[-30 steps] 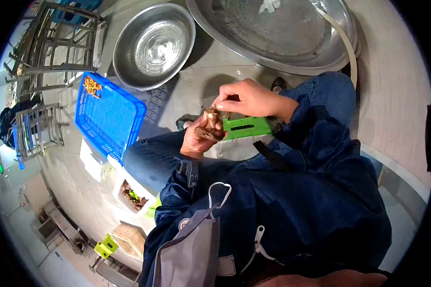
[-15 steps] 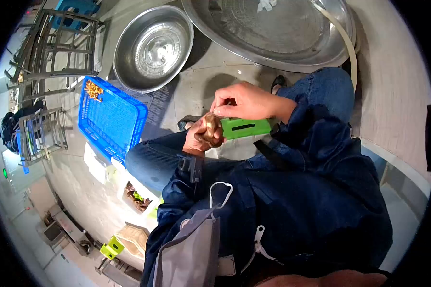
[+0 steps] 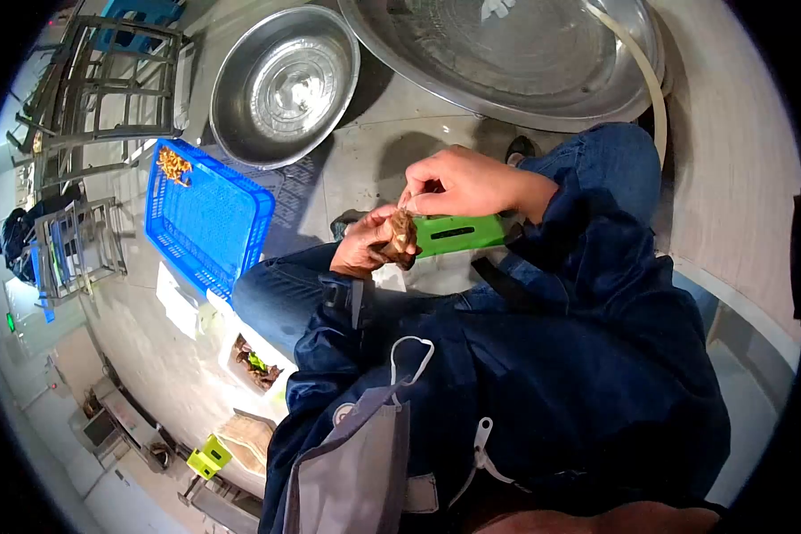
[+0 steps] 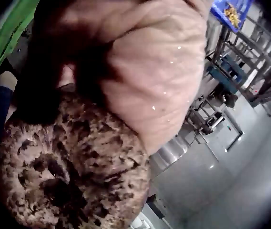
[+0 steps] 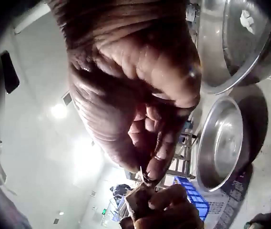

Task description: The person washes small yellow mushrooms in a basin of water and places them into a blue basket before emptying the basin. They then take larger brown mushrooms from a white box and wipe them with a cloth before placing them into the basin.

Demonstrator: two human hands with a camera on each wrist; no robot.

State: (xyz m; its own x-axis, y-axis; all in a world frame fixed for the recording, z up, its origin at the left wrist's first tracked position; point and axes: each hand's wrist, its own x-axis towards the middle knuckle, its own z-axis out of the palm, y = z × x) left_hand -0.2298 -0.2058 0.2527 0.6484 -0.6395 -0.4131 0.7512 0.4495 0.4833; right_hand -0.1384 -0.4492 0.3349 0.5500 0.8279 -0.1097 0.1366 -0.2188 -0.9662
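Observation:
In the head view the left hand (image 3: pixel 361 246) grips a brown, mushroom-like piece (image 3: pixel 402 233) with a paler stem. Its dark, scaly cap (image 4: pixel 73 167) fills the lower left of the left wrist view, under the palm (image 4: pixel 149 71). The right hand (image 3: pixel 468 183) is just above and to the right, thumb and fingertips together at the upper end of the piece. In the right wrist view the right hand (image 5: pixel 130 95) pinches a small, thin pale bit with a dark edge, at the end of the piece (image 5: pixel 138 202).
A green stool (image 3: pixel 458 236) is between the knees. Two metal basins (image 3: pixel 285 142) (image 3: pixel 472 105) stand ahead. At the left are a blue crate (image 3: pixel 206 214) with small orange-yellow pieces and a white box (image 3: pixel 231 374) holding brown and green items.
The left hand has tilted, turning the piece so its stem side shows differently, and shifted slightly left. The right hand stays by its upper end with small finger movements.

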